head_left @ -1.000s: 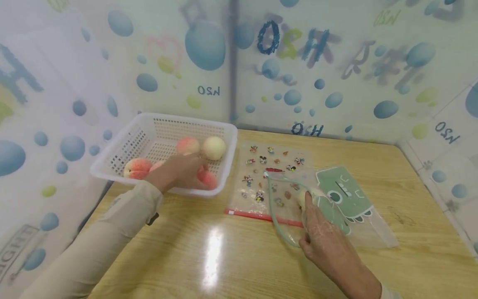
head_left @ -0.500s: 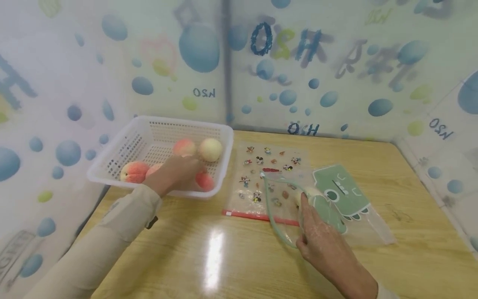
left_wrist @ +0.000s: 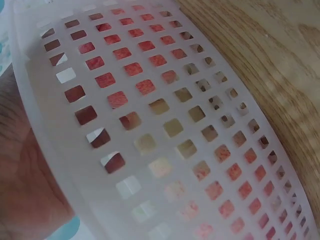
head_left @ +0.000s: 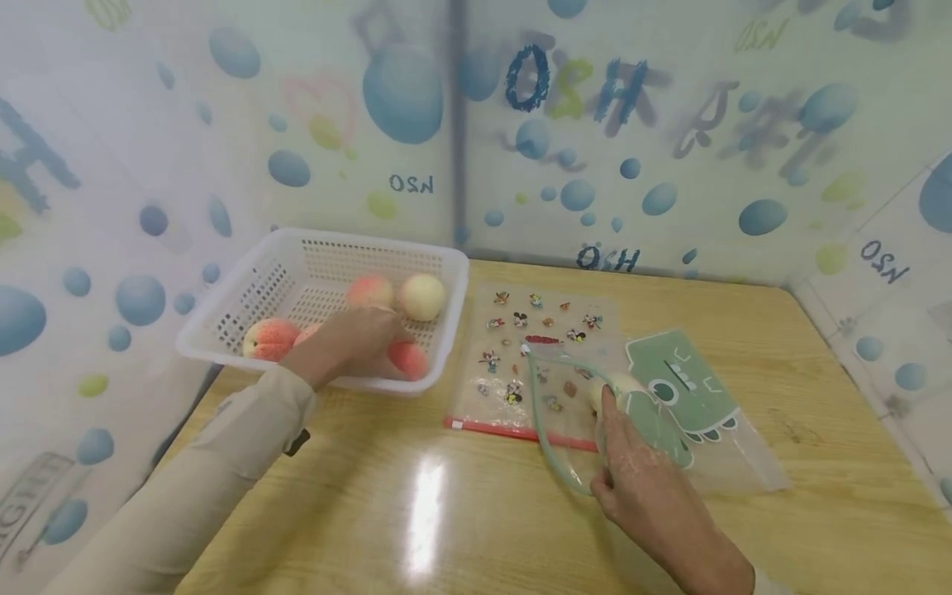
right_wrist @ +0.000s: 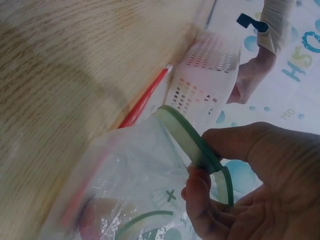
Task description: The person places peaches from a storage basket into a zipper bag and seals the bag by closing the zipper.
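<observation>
My left hand (head_left: 360,339) reaches over the near rim into the white plastic basket (head_left: 375,237). Its fingers curl down over a red peach (head_left: 409,359) at the near right corner; the fingertips are hidden. In the left wrist view, the perforated basket wall (left_wrist: 90,192) stands between the camera and the peaches. My right hand (head_left: 654,487) pinches the green mouth strip (right_wrist: 192,137) of a clear zip bag (right_wrist: 135,165) between thumb and fingers. The bag's mouth gapes toward the basket, and a peach (right_wrist: 102,220) lies inside, behind the film. A green cartoon creature (head_left: 684,380) decorates this bag.
Several other peaches rest in the basket, among them a pale one (head_left: 422,297) and a red-and-yellow one (head_left: 269,339). A second clear bag (head_left: 513,355), with small cartoon figures and a red zip, lies flat on the wooden table (head_left: 357,512), partly under the green-edged bag.
The head view shifts slightly. Both hands, the peaches and the bags keep nearly the same places.
</observation>
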The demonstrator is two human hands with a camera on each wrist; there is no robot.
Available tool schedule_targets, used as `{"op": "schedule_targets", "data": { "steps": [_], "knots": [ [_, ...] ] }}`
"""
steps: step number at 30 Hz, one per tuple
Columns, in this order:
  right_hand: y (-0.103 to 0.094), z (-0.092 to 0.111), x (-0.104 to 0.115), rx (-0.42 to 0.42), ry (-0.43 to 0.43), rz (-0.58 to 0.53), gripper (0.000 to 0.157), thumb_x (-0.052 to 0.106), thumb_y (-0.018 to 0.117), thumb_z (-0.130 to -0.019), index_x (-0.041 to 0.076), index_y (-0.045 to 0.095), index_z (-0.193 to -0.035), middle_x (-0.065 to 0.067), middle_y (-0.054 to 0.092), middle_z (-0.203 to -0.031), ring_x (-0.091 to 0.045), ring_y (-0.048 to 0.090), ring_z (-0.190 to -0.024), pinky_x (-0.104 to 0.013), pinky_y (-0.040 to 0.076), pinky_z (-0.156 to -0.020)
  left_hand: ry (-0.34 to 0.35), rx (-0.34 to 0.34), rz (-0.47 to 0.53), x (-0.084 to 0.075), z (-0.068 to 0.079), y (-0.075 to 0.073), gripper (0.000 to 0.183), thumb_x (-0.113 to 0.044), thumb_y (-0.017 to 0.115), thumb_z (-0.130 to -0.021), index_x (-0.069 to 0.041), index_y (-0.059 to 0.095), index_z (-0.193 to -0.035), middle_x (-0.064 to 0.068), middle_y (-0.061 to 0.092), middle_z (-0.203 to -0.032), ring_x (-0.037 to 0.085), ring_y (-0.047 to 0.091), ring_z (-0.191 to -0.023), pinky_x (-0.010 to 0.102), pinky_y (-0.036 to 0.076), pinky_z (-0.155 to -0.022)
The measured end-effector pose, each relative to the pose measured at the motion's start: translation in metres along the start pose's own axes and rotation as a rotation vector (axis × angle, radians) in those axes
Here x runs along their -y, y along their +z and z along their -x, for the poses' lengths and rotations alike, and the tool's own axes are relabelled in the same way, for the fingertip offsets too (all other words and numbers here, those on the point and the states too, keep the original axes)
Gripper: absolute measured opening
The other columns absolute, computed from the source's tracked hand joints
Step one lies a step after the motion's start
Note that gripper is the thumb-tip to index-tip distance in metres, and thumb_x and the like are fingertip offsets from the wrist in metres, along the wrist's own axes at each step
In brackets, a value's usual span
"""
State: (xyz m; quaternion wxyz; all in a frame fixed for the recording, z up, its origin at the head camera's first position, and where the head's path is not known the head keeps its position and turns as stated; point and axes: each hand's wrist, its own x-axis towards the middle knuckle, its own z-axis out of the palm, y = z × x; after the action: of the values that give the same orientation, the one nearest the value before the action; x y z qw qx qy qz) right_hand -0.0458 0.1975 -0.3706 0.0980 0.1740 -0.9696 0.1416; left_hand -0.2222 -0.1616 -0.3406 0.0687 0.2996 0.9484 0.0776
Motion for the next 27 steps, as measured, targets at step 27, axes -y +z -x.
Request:
{"op": "schedule_targets", "data": {
  "steps": [27],
  "knots": [
    [-0.001, -0.002, 0.003, -0.004, 0.032, 0.013, 0.1, -0.002, 0.075, -0.07, -0.009, 0.022, -0.154, -0.025, 0.059, -0.12, -0.014, 0.043, -0.062, -0.027, 0.041, -0.049, 0.061, -0.315, -0.005, 0.001, 0.017, 0.0, 0.07, -0.055, 0.082, -0.077, -0.011, 0.071, -0.13, 0.008, 0.065, -0.126, 0.026, 0.065, -0.093, 0.044, 0.055, -0.073]
  ]
}}
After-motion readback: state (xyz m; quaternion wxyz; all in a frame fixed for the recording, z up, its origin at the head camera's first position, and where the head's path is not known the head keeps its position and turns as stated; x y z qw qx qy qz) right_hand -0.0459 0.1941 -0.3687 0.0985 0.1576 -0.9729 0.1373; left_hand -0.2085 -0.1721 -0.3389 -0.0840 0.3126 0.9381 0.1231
